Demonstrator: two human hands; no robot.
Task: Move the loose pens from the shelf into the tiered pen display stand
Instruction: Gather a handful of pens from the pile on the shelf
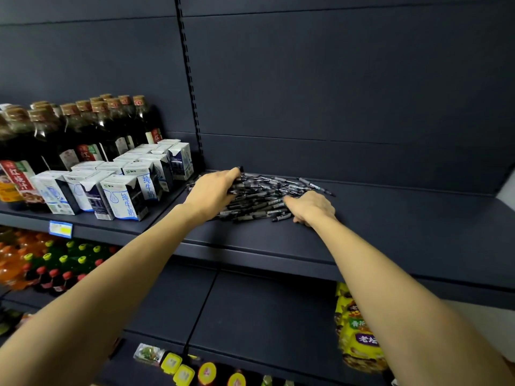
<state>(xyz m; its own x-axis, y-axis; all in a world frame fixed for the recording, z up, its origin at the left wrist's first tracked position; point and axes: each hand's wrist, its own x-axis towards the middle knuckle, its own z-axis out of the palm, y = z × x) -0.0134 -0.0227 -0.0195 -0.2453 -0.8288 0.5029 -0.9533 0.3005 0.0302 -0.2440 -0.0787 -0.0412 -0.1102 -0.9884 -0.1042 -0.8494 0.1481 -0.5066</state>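
A heap of loose black pens (263,195) lies on the dark shelf (390,218), near its back wall. My left hand (211,190) reaches over the heap's left side, fingers curled around a bunch of pens. My right hand (310,207) rests on the heap's right front edge, fingers bent down onto the pens. A few pens stick out to the right of the heap. No tiered pen display stand is in view.
White and blue milk cartons (122,196) stand just left of the pens, with dark sauce bottles (83,129) behind them. Soda bottles (41,263) fill the lower left shelf. A yellow snack bag (356,335) hangs lower right.
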